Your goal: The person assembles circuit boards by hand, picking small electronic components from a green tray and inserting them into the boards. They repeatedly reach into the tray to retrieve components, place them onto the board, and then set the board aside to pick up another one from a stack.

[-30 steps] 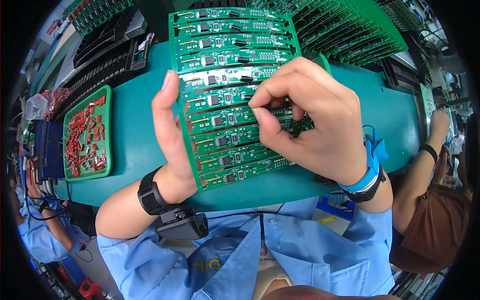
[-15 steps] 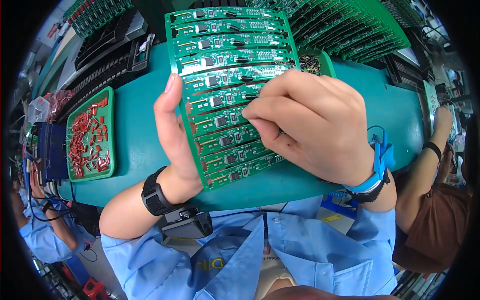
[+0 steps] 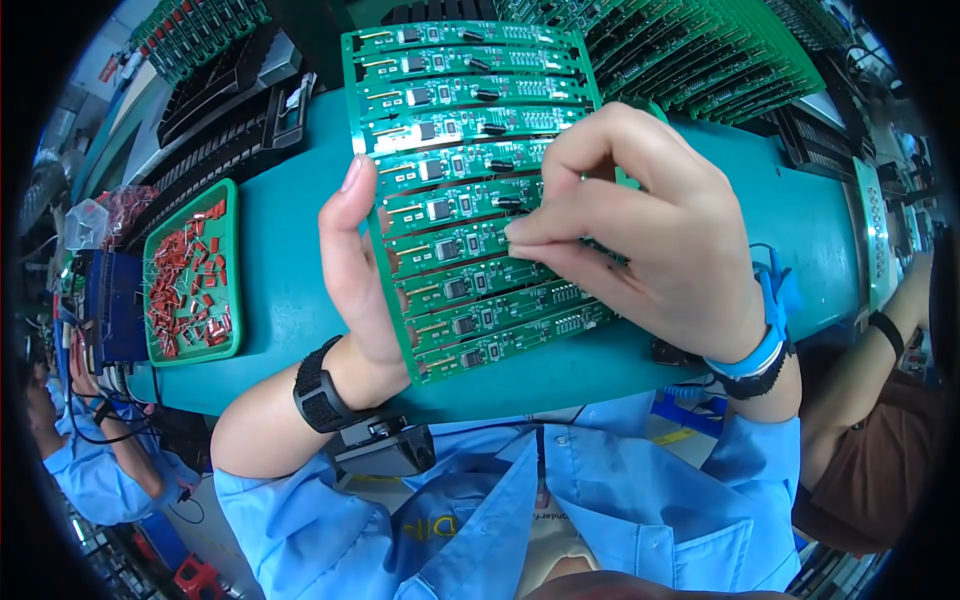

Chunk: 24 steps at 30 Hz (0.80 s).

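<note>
A green circuit board panel (image 3: 440,250) made of several narrow strips is held up, slightly tilted, over the table. My left hand (image 3: 352,270) grips its left edge, thumb at the front and the other fingers hidden behind. My right hand (image 3: 650,230) is closed in a pinch against the middle of the panel, and whatever is between thumb and forefinger is too small or hidden to make out. Small black cylindrical components (image 3: 487,95) lie on the upper strips down to just above my fingertips. None shows at that place on the lowest strips.
A green tray of red components with wire legs (image 3: 190,290) lies at the left on the teal table (image 3: 290,200). Many green boards stand upright in a rack (image 3: 710,60) at the back right. Black racks (image 3: 240,140) stand back left. A co-worker's arm (image 3: 880,350) is at the right.
The panel and both my hands have shifted slightly right and down in the picture. My right thumb and forefinger now reach out straighter, still pinched at the panel.
</note>
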Each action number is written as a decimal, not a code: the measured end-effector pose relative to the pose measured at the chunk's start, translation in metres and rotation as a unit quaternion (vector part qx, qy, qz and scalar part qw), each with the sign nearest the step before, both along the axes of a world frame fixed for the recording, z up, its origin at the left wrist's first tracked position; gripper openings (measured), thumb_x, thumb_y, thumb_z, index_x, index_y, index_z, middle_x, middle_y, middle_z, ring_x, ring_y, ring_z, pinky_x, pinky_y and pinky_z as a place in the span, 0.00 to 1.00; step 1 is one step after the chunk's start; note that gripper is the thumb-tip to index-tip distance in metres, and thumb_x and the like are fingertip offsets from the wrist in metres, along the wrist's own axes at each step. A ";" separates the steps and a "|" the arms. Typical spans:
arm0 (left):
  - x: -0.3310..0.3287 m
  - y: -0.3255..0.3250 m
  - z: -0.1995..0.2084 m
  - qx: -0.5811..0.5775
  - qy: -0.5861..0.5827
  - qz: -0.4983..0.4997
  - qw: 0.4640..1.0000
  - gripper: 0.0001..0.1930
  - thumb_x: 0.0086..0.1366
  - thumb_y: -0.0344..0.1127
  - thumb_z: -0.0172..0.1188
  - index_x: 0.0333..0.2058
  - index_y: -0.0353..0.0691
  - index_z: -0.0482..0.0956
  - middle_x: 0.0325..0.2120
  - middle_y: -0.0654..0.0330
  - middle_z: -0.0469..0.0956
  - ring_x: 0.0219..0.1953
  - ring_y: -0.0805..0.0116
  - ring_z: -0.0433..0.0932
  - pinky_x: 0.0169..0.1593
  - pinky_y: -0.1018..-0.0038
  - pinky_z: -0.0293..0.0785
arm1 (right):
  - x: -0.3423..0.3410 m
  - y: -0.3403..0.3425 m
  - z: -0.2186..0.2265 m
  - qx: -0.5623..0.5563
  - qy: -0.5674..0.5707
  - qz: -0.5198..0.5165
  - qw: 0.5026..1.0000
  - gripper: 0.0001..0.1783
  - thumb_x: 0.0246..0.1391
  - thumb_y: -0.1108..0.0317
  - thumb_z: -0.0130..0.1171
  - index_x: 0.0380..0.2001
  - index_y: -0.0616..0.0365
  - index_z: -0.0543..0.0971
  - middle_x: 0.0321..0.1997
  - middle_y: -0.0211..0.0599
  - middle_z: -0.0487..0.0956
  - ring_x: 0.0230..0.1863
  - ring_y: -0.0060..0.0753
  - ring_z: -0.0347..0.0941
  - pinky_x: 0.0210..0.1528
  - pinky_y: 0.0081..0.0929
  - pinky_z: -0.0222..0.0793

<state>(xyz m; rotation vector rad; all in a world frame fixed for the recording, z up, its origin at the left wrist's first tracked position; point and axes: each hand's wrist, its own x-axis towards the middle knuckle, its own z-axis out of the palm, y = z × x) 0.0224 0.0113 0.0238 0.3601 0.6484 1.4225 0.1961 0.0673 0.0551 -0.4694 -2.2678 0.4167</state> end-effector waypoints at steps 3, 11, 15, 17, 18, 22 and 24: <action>-0.001 0.000 0.001 -0.002 -0.009 -0.014 1.000 0.29 0.65 0.58 0.39 0.53 0.39 0.67 0.47 0.55 0.74 0.46 0.63 0.76 0.50 0.67 0.71 | 0.001 -0.001 0.001 0.073 -0.042 -0.025 0.996 0.11 0.33 0.74 0.70 0.26 0.55 0.81 0.29 0.29 0.72 0.29 0.27 0.70 0.28 0.21 0.66; -0.007 0.005 0.000 0.037 -0.070 -0.080 0.994 0.32 0.64 0.59 0.39 0.54 0.38 0.68 0.48 0.53 0.74 0.46 0.60 0.76 0.51 0.65 0.71 | 0.000 -0.009 0.005 0.170 -0.031 -0.085 0.981 0.06 0.44 0.72 0.65 0.29 0.56 0.80 0.28 0.30 0.73 0.28 0.30 0.71 0.29 0.24 0.65; -0.018 0.013 -0.011 0.066 -0.152 -0.116 0.979 0.32 0.64 0.60 0.40 0.54 0.38 0.68 0.49 0.51 0.74 0.47 0.58 0.75 0.51 0.63 0.72 | 0.018 0.008 0.021 0.171 0.033 -0.144 0.974 0.03 0.50 0.73 0.59 0.30 0.58 0.79 0.27 0.32 0.74 0.28 0.32 0.72 0.30 0.26 0.65; -0.021 0.012 -0.012 0.103 -0.190 -0.126 0.968 0.33 0.64 0.60 0.40 0.55 0.38 0.68 0.49 0.51 0.74 0.48 0.56 0.75 0.52 0.61 0.71 | 0.033 0.015 0.025 0.036 -0.050 -0.207 0.976 0.03 0.51 0.73 0.55 0.28 0.59 0.78 0.28 0.38 0.75 0.30 0.36 0.74 0.30 0.29 0.67; -0.023 0.010 -0.011 0.110 -0.186 -0.124 0.969 0.33 0.64 0.60 0.40 0.55 0.38 0.68 0.49 0.51 0.74 0.48 0.56 0.75 0.52 0.61 0.71 | 0.036 0.019 0.024 0.042 -0.045 -0.204 0.977 0.03 0.51 0.73 0.55 0.28 0.59 0.78 0.28 0.38 0.75 0.30 0.36 0.74 0.30 0.29 0.67; -0.026 0.017 -0.011 0.145 -0.210 -0.168 0.952 0.32 0.65 0.59 0.40 0.54 0.39 0.68 0.50 0.51 0.74 0.50 0.54 0.74 0.53 0.58 0.70 | 0.045 0.028 0.006 -0.033 -0.320 -0.164 0.932 0.06 0.48 0.69 0.57 0.29 0.60 0.75 0.31 0.43 0.76 0.32 0.46 0.75 0.31 0.37 0.70; -0.031 0.018 -0.009 0.128 -0.197 -0.109 0.966 0.31 0.65 0.59 0.40 0.55 0.40 0.69 0.51 0.51 0.73 0.50 0.53 0.74 0.54 0.57 0.69 | 0.043 0.026 -0.001 -0.044 -0.337 -0.091 0.936 0.08 0.47 0.68 0.59 0.30 0.60 0.74 0.32 0.43 0.76 0.32 0.48 0.75 0.31 0.39 0.70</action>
